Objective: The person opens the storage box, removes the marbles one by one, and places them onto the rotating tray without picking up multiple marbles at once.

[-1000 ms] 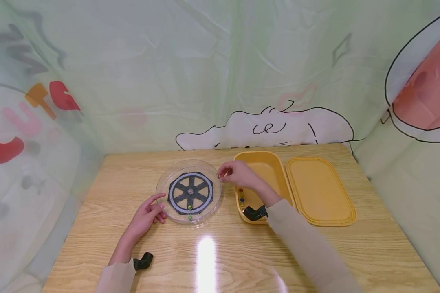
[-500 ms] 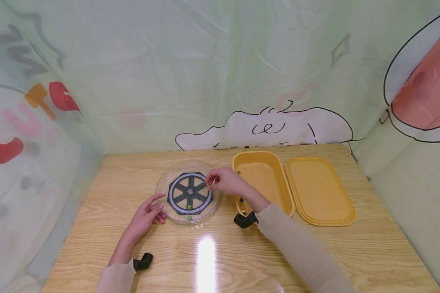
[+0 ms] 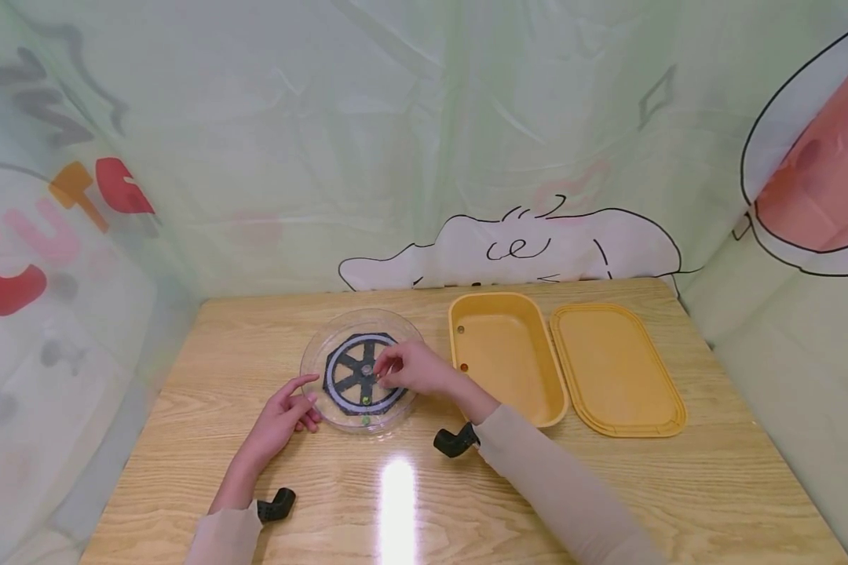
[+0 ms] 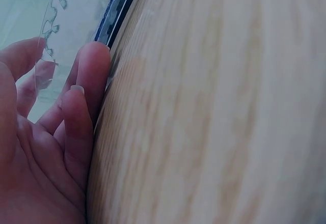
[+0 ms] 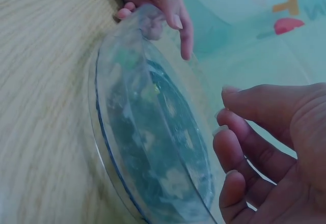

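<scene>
On the wooden counter point(image 3: 678, 502), a round clear plastic dish point(image 3: 318, 345) sits left of a deep yellow plastic box point(image 3: 502, 353). A flat yellow plastic lid point(image 3: 618, 369) lies right of the box. The left hand point(image 3: 283, 412) is at the dish's left edge, the right hand point(image 3: 417, 369) over its right part. A pale printed curtain point(image 3: 325, 157) hangs behind.

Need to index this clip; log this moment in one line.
left hand: touching clear round dish | right hand: over dish, pinching tiny item | yellow box: small balls inside | yellow lid: beside box
</scene>
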The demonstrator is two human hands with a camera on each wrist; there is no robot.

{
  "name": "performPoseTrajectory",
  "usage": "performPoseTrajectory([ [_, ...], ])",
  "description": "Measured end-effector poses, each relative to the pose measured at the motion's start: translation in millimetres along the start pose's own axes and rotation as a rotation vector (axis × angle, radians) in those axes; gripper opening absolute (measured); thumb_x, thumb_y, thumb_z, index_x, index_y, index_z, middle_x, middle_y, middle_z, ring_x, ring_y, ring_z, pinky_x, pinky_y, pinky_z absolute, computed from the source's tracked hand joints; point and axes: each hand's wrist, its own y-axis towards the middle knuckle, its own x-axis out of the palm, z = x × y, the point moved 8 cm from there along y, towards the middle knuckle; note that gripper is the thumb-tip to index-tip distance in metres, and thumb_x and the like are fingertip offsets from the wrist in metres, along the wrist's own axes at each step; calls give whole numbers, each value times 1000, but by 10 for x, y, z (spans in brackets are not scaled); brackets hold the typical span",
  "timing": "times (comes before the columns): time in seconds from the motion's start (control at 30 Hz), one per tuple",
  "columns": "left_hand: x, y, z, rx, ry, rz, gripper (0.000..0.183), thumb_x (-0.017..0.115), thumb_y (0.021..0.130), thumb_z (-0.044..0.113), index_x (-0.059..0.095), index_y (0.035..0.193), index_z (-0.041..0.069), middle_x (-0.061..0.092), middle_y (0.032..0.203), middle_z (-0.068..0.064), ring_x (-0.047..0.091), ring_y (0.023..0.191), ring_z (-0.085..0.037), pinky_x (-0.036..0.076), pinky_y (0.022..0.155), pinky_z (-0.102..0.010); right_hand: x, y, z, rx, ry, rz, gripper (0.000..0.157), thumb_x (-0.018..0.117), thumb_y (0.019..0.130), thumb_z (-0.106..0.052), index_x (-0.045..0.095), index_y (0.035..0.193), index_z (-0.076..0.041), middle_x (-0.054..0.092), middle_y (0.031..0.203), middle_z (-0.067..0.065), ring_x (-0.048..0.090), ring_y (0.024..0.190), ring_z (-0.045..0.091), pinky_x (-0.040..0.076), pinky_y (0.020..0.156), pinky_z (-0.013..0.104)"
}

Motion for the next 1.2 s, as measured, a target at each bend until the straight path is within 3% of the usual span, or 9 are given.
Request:
performPoseTrajectory([
  [0.27,1,-1,-2,6,-2,0,42,51,105,11,45,145,2,67,86,-20,66,68,-28,48,63,-26,87,13,-23,-20,26,-4,12,76,88,-6,73,99,-9,66,88,-4,57,80,14,48,72,26],
  [0.63,-1,6,-8,15,-3,-1,42,51,105,11,45,145,2,67,84,-17,66,68,-28,48,63,-27,68,1,-25,-11,40,-7,17,75,88,-6,72,104,-1,66,89,-3,58,81,15,49,71,26],
  [1.0,-17,3,-12,12,-3,-1,42,51,105,12,45,145,3,67,85,-19,67,68,-29,48,63,-27,-253,-36,1,48,53,53,19,74,90,-9,72,109,-4,66,95,0,56,86,20,47,74,29],
  [1.2,-51,99,-265,18,4,8,43,53,105,20,46,146,9,68,85,-17,67,68,-26,48,63,-26,-543,-89,59,61,60,127,19,74,90,-7,73,109,-8,68,95,1,59,87,22,49,75,31],
])
